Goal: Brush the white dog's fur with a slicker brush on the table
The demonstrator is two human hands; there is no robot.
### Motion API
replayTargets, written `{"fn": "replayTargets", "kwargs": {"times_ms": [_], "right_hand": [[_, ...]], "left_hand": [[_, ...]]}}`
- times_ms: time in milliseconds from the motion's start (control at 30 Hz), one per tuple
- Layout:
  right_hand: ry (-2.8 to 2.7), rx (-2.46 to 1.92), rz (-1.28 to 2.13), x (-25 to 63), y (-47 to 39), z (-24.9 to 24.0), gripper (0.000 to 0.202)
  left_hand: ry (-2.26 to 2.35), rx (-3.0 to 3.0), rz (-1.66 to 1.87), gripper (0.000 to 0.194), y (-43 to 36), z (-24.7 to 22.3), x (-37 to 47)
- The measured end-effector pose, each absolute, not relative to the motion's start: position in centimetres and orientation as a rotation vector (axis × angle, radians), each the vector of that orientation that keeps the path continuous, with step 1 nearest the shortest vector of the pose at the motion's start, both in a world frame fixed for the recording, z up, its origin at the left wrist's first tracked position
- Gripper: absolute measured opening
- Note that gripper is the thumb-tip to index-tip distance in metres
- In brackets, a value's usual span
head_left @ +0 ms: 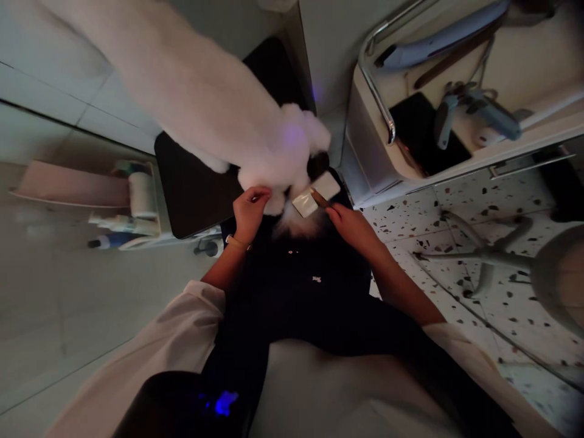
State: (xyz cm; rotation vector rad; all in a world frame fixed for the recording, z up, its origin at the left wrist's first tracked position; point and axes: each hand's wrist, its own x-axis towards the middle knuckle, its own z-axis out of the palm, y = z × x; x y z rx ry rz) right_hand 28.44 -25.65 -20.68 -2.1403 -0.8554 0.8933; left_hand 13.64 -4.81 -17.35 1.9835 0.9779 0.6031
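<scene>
A fluffy white dog [205,91] stretches from the upper left onto the black table top [201,194], its near end close to my hands. My left hand [249,213] is closed, thumb and fingertips pinched at the edge of the dog's white fur. In my right hand [349,225] is a brush [306,204] with a brown handle and a flat, pale rectangular head. The brush head lies against the fur, above a loose, wispy tuft [298,225]. A second flat white piece [326,184] sits just behind the brush; what it is I cannot tell.
At the right, a white trolley [387,158] with a metal rail carries clippers [447,36], grey-blue tools [490,112] and a black flat item [433,137]. A shelf with bottles [142,194] is at the left. A stool base [488,252] stands on the speckled floor.
</scene>
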Motion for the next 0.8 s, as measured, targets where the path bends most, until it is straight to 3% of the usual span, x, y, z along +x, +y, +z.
{"fn": "replayTargets", "kwargs": {"times_ms": [133,300,500,800], "right_hand": [[-0.733,-2.057,0.896,28.8,-30.2,-20.3,0.034],[-0.669,-1.972,0.621,34.1,-23.9,-19.8,0.040],[-0.906,-2.043,0.499,40.1,-13.1,-21.1,0.009],[-1.072,-1.915,0.610,40.1,-13.1,-23.2,0.034]], "left_hand": [[1.049,1.874,0.489,0.005,-5.2,-17.6,13.0],[1.068,1.563,0.224,0.018,-7.6,-19.2,14.3],[1.150,1.548,0.380,0.011,-9.8,-21.0,17.6],[1.225,1.642,0.592,0.028,-6.8,-19.9,16.9]]}}
